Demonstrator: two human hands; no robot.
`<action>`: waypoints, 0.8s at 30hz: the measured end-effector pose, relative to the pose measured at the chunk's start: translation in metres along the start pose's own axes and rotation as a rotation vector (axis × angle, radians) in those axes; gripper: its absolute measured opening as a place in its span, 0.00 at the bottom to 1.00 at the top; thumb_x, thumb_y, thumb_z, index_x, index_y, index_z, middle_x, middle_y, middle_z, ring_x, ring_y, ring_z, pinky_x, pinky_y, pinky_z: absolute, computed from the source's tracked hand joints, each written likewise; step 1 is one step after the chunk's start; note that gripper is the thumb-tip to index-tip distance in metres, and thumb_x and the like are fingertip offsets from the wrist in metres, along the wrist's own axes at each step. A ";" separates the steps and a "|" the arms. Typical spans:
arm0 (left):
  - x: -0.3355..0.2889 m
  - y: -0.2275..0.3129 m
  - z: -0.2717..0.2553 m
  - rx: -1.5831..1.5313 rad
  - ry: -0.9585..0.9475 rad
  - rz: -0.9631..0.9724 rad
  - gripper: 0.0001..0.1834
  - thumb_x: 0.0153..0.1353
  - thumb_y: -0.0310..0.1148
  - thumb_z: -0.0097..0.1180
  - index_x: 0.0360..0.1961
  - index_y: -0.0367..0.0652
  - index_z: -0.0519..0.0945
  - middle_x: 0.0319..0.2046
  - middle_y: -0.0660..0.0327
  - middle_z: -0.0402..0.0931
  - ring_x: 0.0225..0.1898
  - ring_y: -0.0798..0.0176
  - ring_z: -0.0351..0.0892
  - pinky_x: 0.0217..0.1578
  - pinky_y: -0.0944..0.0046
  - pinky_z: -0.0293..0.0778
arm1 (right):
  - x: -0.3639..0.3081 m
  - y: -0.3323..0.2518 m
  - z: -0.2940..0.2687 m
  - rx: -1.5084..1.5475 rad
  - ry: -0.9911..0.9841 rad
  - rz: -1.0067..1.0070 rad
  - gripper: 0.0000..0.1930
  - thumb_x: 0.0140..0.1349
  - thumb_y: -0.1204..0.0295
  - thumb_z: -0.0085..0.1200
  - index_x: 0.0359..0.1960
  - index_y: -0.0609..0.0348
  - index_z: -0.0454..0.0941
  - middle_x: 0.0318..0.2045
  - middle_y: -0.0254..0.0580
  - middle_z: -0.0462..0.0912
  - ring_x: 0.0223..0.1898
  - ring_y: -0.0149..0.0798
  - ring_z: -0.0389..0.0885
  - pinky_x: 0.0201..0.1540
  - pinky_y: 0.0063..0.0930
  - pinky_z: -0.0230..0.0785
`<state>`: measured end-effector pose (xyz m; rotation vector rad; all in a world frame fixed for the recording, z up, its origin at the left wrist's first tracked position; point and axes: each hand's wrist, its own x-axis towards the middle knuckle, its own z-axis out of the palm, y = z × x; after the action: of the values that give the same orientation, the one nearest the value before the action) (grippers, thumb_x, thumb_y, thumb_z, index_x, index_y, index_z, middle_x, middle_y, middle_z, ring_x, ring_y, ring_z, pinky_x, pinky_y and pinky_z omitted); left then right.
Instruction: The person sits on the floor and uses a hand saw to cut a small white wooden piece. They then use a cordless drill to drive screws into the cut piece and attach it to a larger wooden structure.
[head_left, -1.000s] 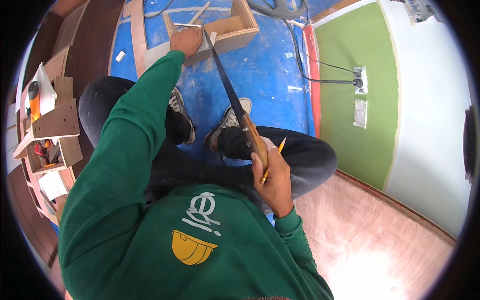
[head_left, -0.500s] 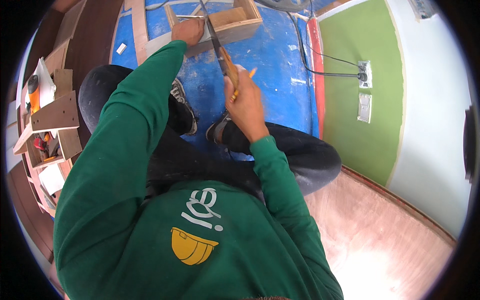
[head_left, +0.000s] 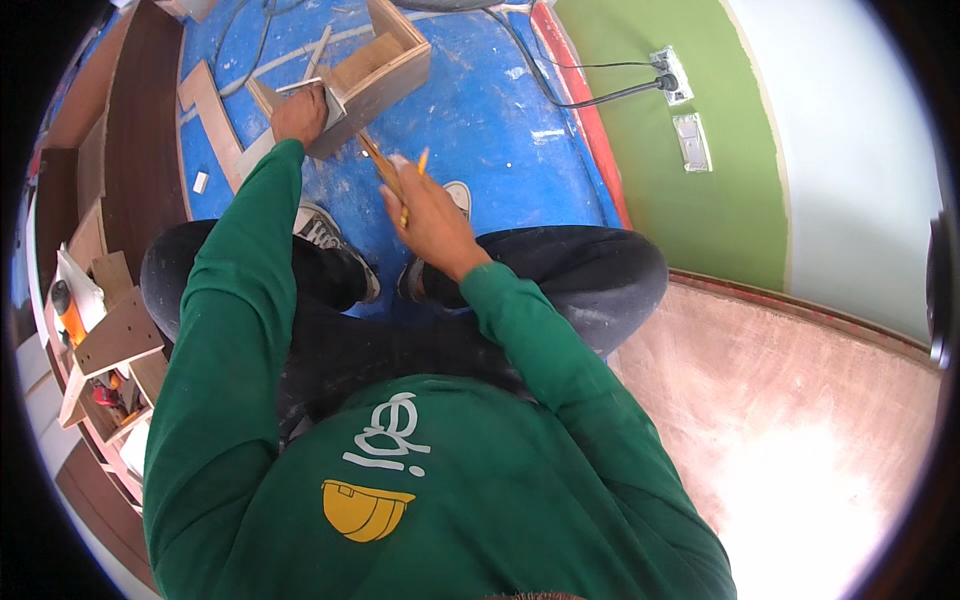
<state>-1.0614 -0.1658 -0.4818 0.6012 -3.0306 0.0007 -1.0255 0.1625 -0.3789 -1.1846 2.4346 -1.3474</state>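
Observation:
My left hand [head_left: 300, 116] is closed over the near side of an open wooden box [head_left: 385, 92], gripping a thin white strip [head_left: 333, 106] that lies against it. In my right hand [head_left: 432, 212] is a handsaw with a wooden handle [head_left: 383, 166], its front end pointing at the box's near side. The blade is hardly visible now. A yellow pencil [head_left: 423, 161] is also tucked between the fingers of this hand. Both hands are above the blue floor covering [head_left: 500, 130], beyond my bent knees.
Left of me stand dark brown boards [head_left: 150, 110] and a wooden tool tray [head_left: 125, 340] with an orange-handled tool [head_left: 68, 310]. A flat plywood strip [head_left: 212, 118] lies by the box. On the right, a black cable [head_left: 570, 103] runs to a socket [head_left: 672, 77] in the green wall.
The view has shifted, and the box sits lower and further left. The saw's long blade, plain to see before, hardly shows now. Both hands keep their hold.

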 end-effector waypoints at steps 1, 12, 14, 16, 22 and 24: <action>0.004 -0.004 0.001 -0.036 -0.012 -0.021 0.23 0.81 0.41 0.33 0.53 0.42 0.81 0.48 0.45 0.88 0.47 0.37 0.88 0.45 0.36 0.83 | 0.005 -0.002 0.000 0.007 -0.055 0.053 0.25 0.76 0.67 0.56 0.69 0.66 0.67 0.48 0.72 0.83 0.48 0.72 0.83 0.50 0.61 0.76; 0.000 -0.005 0.003 -0.036 -0.006 -0.037 0.24 0.82 0.43 0.33 0.55 0.42 0.81 0.49 0.47 0.87 0.47 0.37 0.88 0.46 0.38 0.83 | -0.038 -0.002 -0.017 0.028 -0.167 0.126 0.27 0.76 0.72 0.56 0.72 0.67 0.61 0.52 0.73 0.80 0.53 0.74 0.81 0.54 0.60 0.74; 0.000 -0.006 0.004 -0.007 -0.016 -0.035 0.22 0.81 0.41 0.34 0.57 0.43 0.80 0.49 0.48 0.87 0.48 0.39 0.88 0.45 0.39 0.83 | -0.027 0.001 -0.009 0.047 -0.196 0.186 0.27 0.75 0.73 0.55 0.71 0.68 0.60 0.52 0.74 0.80 0.52 0.74 0.82 0.52 0.62 0.74; 0.002 -0.009 0.006 -0.007 0.015 -0.019 0.21 0.81 0.41 0.35 0.56 0.45 0.80 0.49 0.49 0.87 0.47 0.39 0.89 0.45 0.39 0.84 | -0.028 0.004 -0.005 0.061 -0.229 0.217 0.25 0.74 0.74 0.55 0.68 0.68 0.61 0.51 0.75 0.80 0.50 0.74 0.82 0.51 0.62 0.73; 0.005 -0.023 0.023 0.056 0.048 0.052 0.21 0.81 0.42 0.35 0.57 0.45 0.80 0.47 0.47 0.87 0.47 0.40 0.89 0.46 0.39 0.84 | -0.059 0.000 -0.019 0.002 -0.486 0.423 0.17 0.71 0.76 0.57 0.55 0.66 0.64 0.41 0.73 0.82 0.46 0.74 0.83 0.50 0.64 0.72; 0.007 -0.021 0.018 0.027 0.041 0.019 0.23 0.81 0.44 0.35 0.56 0.45 0.81 0.46 0.46 0.87 0.48 0.39 0.88 0.47 0.39 0.83 | -0.058 -0.006 -0.022 -0.012 -0.434 0.389 0.15 0.71 0.75 0.56 0.52 0.65 0.64 0.39 0.72 0.83 0.45 0.74 0.83 0.49 0.64 0.72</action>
<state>-1.0606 -0.1877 -0.5000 0.5674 -3.0010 0.0535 -0.9917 0.2154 -0.3755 -0.8338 2.2036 -0.8613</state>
